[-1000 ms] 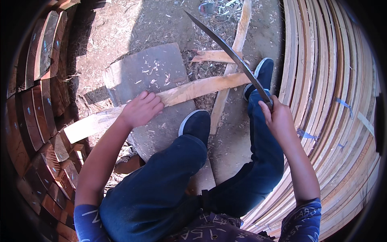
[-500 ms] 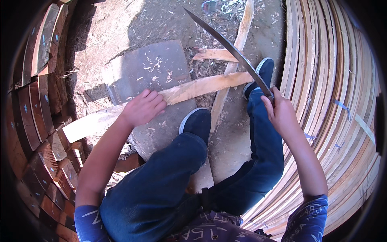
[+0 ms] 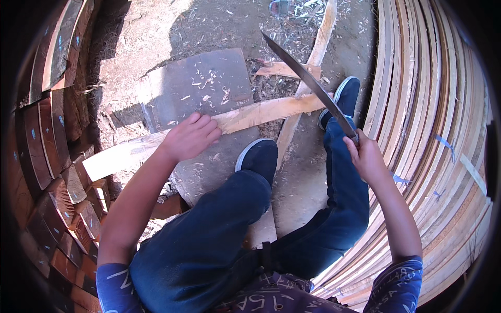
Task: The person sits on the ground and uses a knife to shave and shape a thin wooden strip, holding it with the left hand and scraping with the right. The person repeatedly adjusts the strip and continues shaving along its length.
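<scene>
My right hand (image 3: 365, 156) hides the long curved steel blade's (image 3: 308, 78) handle; my left hand (image 3: 190, 136) covers part of the pale wooden plank (image 3: 261, 112).

Worn on the head, looking steeply down over the lap and out to the ground ahead; wide fisheye, edges bent and dark at the rim; close to the knees at the near edge, farther from the flat stone slab (image 3: 201, 86); stacked wood (image 3: 49, 156) curving up the left, stacked planks (image 3: 433, 130) up the right; one view only, nothing shared.
</scene>
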